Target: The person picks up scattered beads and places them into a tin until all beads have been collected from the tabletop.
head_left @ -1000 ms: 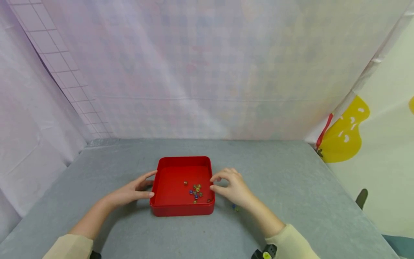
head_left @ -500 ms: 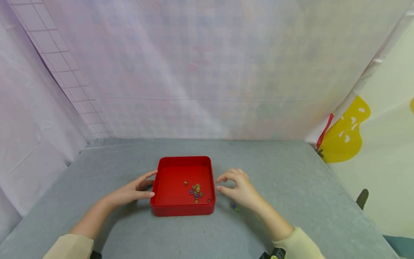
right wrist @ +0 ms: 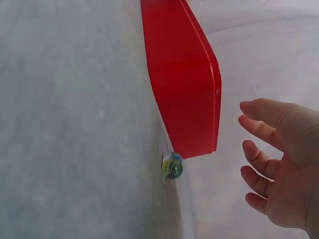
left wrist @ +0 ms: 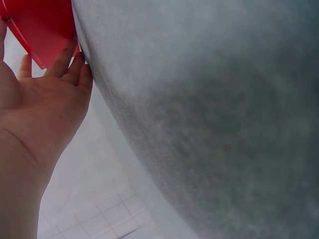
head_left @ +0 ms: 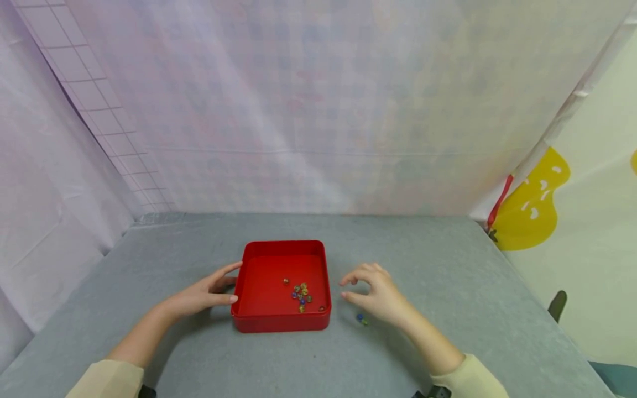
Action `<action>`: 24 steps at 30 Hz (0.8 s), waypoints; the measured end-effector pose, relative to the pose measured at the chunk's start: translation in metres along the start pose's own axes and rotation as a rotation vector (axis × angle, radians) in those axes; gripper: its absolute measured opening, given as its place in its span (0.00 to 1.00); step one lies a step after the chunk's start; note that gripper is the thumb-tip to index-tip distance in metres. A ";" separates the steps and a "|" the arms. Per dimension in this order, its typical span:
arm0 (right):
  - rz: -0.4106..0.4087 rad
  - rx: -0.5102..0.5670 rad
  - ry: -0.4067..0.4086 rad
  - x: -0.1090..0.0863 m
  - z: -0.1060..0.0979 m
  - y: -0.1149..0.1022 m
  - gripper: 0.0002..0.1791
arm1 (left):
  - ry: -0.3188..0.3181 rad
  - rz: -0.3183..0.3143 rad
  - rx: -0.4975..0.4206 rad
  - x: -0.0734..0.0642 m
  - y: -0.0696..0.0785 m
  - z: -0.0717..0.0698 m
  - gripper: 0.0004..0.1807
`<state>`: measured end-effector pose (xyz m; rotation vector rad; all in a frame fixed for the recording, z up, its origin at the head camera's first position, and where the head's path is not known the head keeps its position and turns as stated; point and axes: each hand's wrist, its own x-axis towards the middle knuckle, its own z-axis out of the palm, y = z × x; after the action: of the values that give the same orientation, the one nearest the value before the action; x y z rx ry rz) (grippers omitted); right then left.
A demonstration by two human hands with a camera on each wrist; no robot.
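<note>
A square red tray with raised walls stands on the grey table. Several glass marbles, yellow, green and blue, lie on its floor toward the right. My left hand rests against the tray's left wall, thumb and fingers extended; the left wrist view shows the fingertips on the red wall. Right of the tray, my right hand hovers apart from it, fingers loosely bent and holding nothing. Just below that hand, a blue marble and a yellow-green marble lie on the table. In the right wrist view, the yellow-green marble mostly hides the other.
The grey table reaches back to a pale checked cloth. White cloth hangs at the left, and a cloth with a yellow print hangs at the right.
My right hand has withdrawn rightward from the tray's right rim. The marbles in the tray have shifted slightly. My left hand stays where it was on the left wall.
</note>
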<state>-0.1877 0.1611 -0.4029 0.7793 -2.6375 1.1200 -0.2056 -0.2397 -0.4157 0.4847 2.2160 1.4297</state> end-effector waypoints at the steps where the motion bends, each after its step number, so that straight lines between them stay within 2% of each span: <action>1: -0.005 -0.001 -0.001 -0.001 0.000 0.001 0.09 | 0.001 0.000 0.001 0.000 0.000 0.000 0.42; 16: -0.038 -0.030 -0.037 -0.012 -0.008 0.010 0.09 | 0.005 0.000 -0.005 0.000 0.000 0.000 0.42; 24: -0.064 -0.085 -0.034 -0.019 -0.012 0.016 0.10 | -0.003 0.001 0.003 0.000 0.001 0.000 0.43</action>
<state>-0.1801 0.1865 -0.4112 0.8669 -2.6479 0.9798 -0.2055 -0.2396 -0.4146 0.4889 2.2160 1.4254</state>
